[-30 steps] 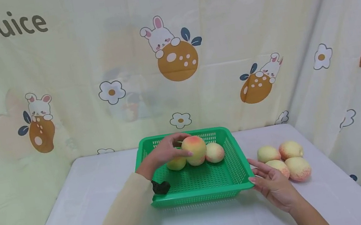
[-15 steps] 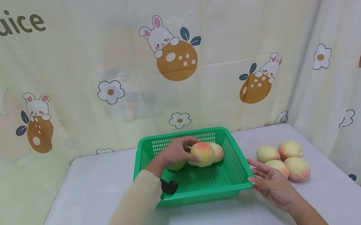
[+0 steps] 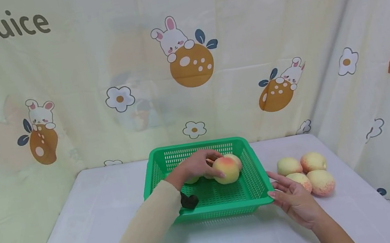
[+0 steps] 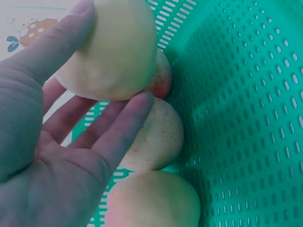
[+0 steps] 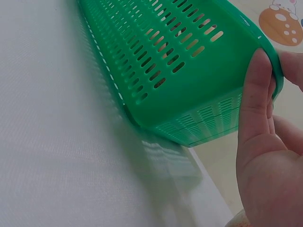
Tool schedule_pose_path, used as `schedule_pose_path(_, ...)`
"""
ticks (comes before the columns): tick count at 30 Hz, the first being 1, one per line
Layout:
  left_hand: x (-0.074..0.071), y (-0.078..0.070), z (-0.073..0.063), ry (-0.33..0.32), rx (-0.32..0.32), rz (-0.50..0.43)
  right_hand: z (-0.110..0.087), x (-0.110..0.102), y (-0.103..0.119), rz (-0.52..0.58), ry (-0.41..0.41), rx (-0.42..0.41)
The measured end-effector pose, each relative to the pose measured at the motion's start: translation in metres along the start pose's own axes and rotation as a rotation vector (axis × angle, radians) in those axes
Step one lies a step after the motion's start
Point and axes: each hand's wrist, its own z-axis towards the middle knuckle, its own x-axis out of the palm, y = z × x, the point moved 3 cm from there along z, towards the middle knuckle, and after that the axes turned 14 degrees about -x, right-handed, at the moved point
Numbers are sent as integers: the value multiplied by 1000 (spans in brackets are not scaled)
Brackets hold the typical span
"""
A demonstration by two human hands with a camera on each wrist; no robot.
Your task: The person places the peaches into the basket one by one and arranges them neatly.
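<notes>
My left hand [image 3: 199, 166] holds a yellow peach with a red top [image 3: 226, 171] between thumb and fingers, inside the green plastic basket [image 3: 217, 208]. Seen from the left wrist, this peach [image 4: 116, 52] is above a row of three others, among them a speckled peach [image 4: 158, 137] and a pale yellow one [image 4: 154, 201]. The head view shows those three only in part, behind the hand and the held peach. At the basket's front right corner, my right hand [image 3: 296, 201] pinches the rim [image 5: 270, 52] between thumb and fingers.
Several loose peaches [image 3: 321, 182] sit in a cluster on the white table [image 3: 118, 220], just right of the basket and close to my right hand. A printed curtain [image 3: 92, 61] hangs behind the table and along its sides.
My left hand has carried the held peach to the right and lower inside the basket, now in front of the rightmost peach. The right hand and the basket stay in place.
</notes>
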Motion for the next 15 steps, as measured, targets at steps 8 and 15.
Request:
schedule_pose_path(8, 8, -6, -3, 62, -60, -89, 0, 0, 0, 8, -4, 8)
schedule_pose_path(15, 15, -10, -2, 43, -93, -57, 0, -1, 0, 7, -9, 12)
